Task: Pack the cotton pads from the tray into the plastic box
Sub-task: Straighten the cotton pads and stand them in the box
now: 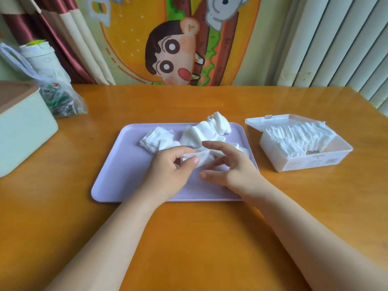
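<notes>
Head view: Over a lavender tray (109,185) on an orange wooden worktop (189,238), a person gathers cotton pads for packing. The left hand (172,171) has thumb and curled fingers pinched on a small bundle of pads (201,158), held just above the tray floor. The right hand (233,164) comes in from the other side with its fingers loosely spread and grips nothing. Whether its fingertips touch the bundle cannot be told.

More pads remain on the tray: a loose flat pile (157,137) towards the far left and a fanned stack (212,128) leaning over the far rim. The clear plastic box (304,163) stands just beside the tray on the right, its hinged lid (273,119) thrown back. A row of pads (302,136) stands on edge inside it, with some room left at the near end.

The job looks to be in its later half, at the picking-up step. The next move likely calls for squaring the bundle between both hands, carrying it right over the tray rim and sliding it on edge into the gap. The soft pads could splay or slip if pinched too lightly.

A pale green container (23,131) and a plastic bag (60,97) sit at the far left of the worktop, and a cartoon cloth (178,49) hangs behind.
</notes>
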`<state>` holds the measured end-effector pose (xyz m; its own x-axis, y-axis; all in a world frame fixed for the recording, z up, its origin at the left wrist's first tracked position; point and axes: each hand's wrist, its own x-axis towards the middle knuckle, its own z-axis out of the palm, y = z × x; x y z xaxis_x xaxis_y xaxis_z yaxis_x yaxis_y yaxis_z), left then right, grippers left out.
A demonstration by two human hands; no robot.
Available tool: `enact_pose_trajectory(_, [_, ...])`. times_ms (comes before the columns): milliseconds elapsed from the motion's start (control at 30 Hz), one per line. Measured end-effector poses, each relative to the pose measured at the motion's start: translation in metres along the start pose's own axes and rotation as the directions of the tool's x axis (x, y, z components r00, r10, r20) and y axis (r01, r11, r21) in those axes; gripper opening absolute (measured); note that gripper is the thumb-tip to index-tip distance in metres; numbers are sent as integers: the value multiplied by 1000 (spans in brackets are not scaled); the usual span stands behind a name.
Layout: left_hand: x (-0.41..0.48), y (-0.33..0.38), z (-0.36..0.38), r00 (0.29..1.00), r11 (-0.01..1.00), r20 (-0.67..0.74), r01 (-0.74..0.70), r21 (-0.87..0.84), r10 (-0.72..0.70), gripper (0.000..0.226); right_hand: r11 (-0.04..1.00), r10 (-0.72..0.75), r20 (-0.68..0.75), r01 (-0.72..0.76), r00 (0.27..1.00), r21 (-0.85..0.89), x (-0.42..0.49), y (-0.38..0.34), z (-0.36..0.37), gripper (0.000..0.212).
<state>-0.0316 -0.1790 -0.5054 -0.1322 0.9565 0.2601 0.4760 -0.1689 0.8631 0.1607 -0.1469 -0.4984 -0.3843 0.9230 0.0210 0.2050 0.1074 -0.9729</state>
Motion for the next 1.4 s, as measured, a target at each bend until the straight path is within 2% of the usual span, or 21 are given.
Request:
enact_pose_trajectory(100, [-2, 6, 4, 997, 993, 45, 63, -101, -58, 14, 993, 7, -31, -3, 999, 119, 1, -3, -1, 14])
enact_pose_trajectory(133, [-2, 5, 2, 998, 993, 22, 53, -101, -51, 11, 991, 21, -64, -13, 998, 131, 2, -1, 0, 18])
enact_pose_trajectory(200, [4, -3, -8, 995, 998, -103, -2, 68, 9, 10, 989, 60, -112, -44, 992, 140, 3, 0, 0, 22])
enact_pose_trajectory(267, [10, -17, -19, 975, 914, -180, -49, 403, 131, 20, 990, 87, -135, -71, 987, 118, 3, 1, -1, 22])
enact_pose_trajectory(300, [12, -24, -24, 977, 864, -166, -31, 502, 132, 24, 991, 102, -139, -89, 985, 99, 3, 0, -1, 22])
enact_pose_trajectory(367, [14, -32, -28, 990, 850, -137, 35, 525, 43, 30, 993, 107, -137, -98, 985, 72, 4, -2, 1, 20])
enact_pose_trajectory(433, [14, -34, -26, 993, 874, -114, 39, 485, 19, 29, 994, 98, -124, -90, 987, 68, 4, -2, 1, 19])
enact_pose_trajectory(567, [10, -29, -19, 992, 929, -83, -60, 365, 97, 13, 994, 92, -118, -86, 989, 63, 4, 2, 1, 17])
enact_pose_trajectory(633, [9, -23, -18, 995, 949, -84, -33, 314, 63, 28, 993, 91, -111, -82, 990, 84, 5, 3, 0, 19])
enact_pose_trajectory(733, [7, -14, -21, 987, 962, -128, 124, 243, -94, 63, 993, 86, -101, -77, 991, 92, 5, 3, 0, 25])
enact_pose_trajectory(800, [6, -11, -22, 975, 957, -161, 188, 221, -154, 67, 993, 79, -102, -69, 992, 98, 6, 3, 0, 25])
enact_pose_trajectory(900, [5, -9, -24, 966, 961, -195, 207, 181, -172, 46, 992, 74, -104, -62, 992, 110, 6, 3, 0, 22])
enact_pose_trajectory(1000, [3, -9, -25, 962, 982, -224, 177, 72, -157, 22, 990, 69, -104, -55, 992, 126, 5, 3, 0, 20])
enact_pose_trajectory(1100, [2, -8, -27, 945, 979, -259, 182, -94, -201, 16, 991, 59, -100, -47, 993, 126, 4, 3, -1, 18])
enact_pose_trajectory(1167, [4, -6, -29, 929, 947, -272, 176, -267, -249, 15, 989, 59, -96, -45, 994, 140, 5, 2, -1, 18])
enact_pose_trajectory(1267, [4, 2, -28, 948, 836, -157, 158, -525, -278, 17, 986, 59, -103, -42, 993, 163, 5, 2, -2, 20])
enact_pose_trajectory(1400, [-1, 6, -20, 975, 824, 80, 216, -523, -205, 41, 972, 21, -76, -2, 997, 234, 5, 2, -3, 19])
